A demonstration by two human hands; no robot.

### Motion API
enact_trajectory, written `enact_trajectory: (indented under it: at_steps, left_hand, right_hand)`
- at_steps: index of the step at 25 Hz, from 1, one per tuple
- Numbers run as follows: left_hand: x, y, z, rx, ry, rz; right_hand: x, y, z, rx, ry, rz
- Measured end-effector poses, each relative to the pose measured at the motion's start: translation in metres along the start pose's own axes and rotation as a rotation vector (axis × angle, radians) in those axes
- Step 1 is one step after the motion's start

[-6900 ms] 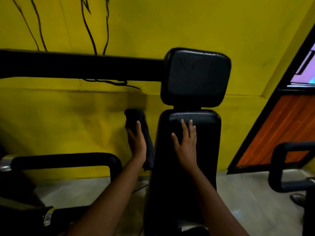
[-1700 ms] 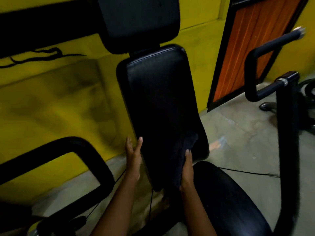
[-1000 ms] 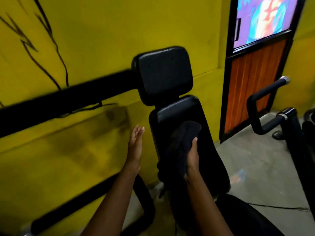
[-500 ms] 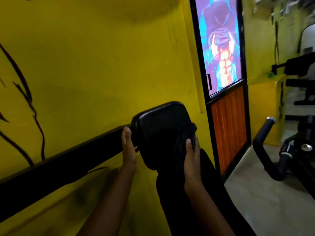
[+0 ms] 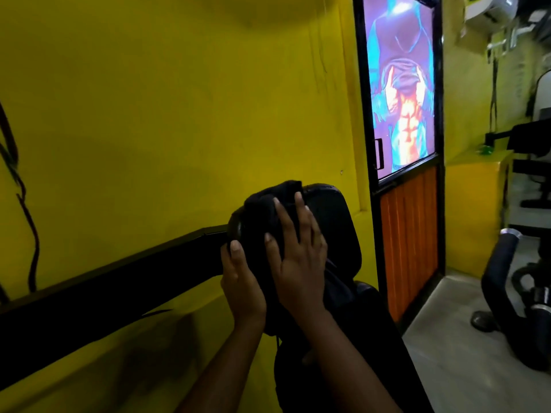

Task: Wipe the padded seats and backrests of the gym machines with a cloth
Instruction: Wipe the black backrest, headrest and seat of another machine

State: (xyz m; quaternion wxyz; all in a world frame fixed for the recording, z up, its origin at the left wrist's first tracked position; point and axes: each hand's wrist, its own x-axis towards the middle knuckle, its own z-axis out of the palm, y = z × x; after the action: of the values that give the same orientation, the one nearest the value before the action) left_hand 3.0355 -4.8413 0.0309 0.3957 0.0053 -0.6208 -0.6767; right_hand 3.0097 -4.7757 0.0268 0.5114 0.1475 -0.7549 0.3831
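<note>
Yellow wall (image 5: 179,114) behind: right hand (image 5: 298,263) fingers (image 5: 301,216) splayed on cloth (image 5: 262,216) over head pad (image 5: 334,228), left hand (image 5: 241,281) gripping it.

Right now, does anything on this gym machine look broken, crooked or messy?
Nothing stands out. The head pad shows no tear or spill on the part in view, though it is dark. The right hand presses the black cloth against it, and the left hand holds its left edge.

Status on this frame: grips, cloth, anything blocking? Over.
Left grip holds the head pad by its left edge. Right grip presses the cloth flat on the pad's face, fingers spread. Nothing in the way.
</note>
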Motion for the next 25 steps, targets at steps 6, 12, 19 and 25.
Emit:
enact_trajectory:
  at_steps: [6,12,19,25]
  left_hand:
    - [0.003,-0.001,0.000,0.089,0.019,0.033]
    - [-0.006,0.005,0.003,0.115,0.070,0.021]
    - [-0.005,0.000,-0.001,0.174,0.052,-0.018]
    - [-0.005,-0.002,0.002,0.112,0.060,0.034]
  right_hand:
    - [0.029,0.037,-0.006,0.003,0.019,0.339]
    - [0.015,0.019,-0.003,-0.034,-0.036,0.005]
    - [0.048,0.081,-0.007,0.026,-0.003,0.314]
    - [0.035,0.004,-0.007,0.056,0.022,0.081]
